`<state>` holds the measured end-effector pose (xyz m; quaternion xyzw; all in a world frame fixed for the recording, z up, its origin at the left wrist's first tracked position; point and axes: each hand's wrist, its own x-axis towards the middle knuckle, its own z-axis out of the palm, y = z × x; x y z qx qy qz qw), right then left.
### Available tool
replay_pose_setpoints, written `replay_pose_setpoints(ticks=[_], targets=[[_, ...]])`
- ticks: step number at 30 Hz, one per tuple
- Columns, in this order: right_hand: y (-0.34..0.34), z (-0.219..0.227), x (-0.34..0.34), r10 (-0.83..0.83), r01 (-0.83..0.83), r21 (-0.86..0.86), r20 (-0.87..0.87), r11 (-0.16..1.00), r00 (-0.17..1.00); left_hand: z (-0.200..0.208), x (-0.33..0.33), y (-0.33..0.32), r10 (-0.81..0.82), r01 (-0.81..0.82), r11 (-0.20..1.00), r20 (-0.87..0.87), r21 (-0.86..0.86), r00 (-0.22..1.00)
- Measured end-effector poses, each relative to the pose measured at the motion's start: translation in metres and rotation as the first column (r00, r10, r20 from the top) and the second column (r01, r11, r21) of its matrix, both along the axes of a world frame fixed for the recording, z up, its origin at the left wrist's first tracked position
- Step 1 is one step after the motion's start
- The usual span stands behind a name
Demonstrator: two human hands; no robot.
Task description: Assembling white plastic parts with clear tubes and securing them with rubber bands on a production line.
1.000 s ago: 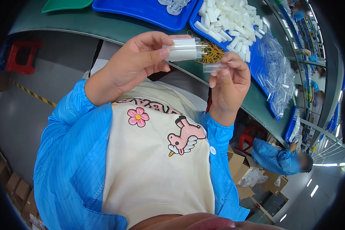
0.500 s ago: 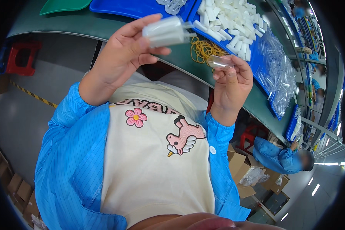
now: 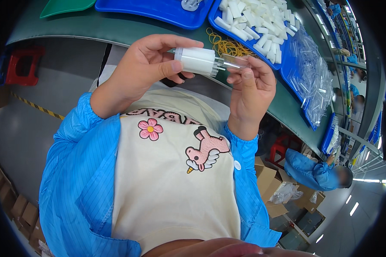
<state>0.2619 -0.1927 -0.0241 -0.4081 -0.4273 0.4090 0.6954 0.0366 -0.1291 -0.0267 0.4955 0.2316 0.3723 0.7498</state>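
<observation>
My left hand (image 3: 143, 67), closed, grips a clear plastic holder with white cylindrical filling (image 3: 197, 60), lying sideways in the air. Several short clear stubs stick out of its right end. In my right hand (image 3: 254, 88), between fingertips and thumb, is a short clear plastic tube (image 3: 236, 62). The tube's left end meets the stubs of the holder; I cannot tell whether it is slipped over one of them. Both hands are raised above my lap at the near edge of the green table (image 3: 128, 32).
Beyond my hands lie yellow rubber bands (image 3: 231, 46). A blue tray (image 3: 158, 12) holds clear round parts; another blue tray (image 3: 213, 22) holds white pieces. Clear tubes (image 3: 311, 75) are heaped at right. A green tray (image 3: 66, 6) sits far left. A co-worker (image 3: 315, 171) sits at right.
My hands have come together. The holder has moved right and down, and the tube has moved slightly left and up, its end now against the holder's stubs.
</observation>
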Motion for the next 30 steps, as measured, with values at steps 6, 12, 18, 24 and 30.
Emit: replay_pose_setpoints(ticks=[6,12,18,24,30], targets=[[-0.0034,-0.0021,-0.0029,-0.054,0.052,0.033,0.037,0.998,0.998,-0.0033,0.0002,-0.0005,0.037,-0.036,0.999,0.03,-0.034,0.999],[-0.0051,-0.0006,-0.0039,-0.021,0.02,0.04,0.029,0.999,0.999,-0.003,-0.0012,0.0001,-0.013,0.014,1.0,0.03,-0.013,0.999],[-0.0045,-0.0024,-0.0002,-0.017,0.017,0.011,-0.02,1.0,1.0,-0.0048,0.0025,-0.0004,-0.024,0.021,0.995,0.036,0.102,0.999],[-0.0081,-0.0001,-0.0031,-0.016,0.015,0.004,0.033,1.0,0.999,-0.0032,0.0038,-0.0005,-0.026,0.021,0.991,0.037,0.133,0.999],[-0.0098,0.0019,-0.0067,-0.047,0.044,0.035,0.103,0.998,0.993,-0.0073,0.004,0.0004,-0.001,-0.007,0.978,0.04,0.209,0.999]])
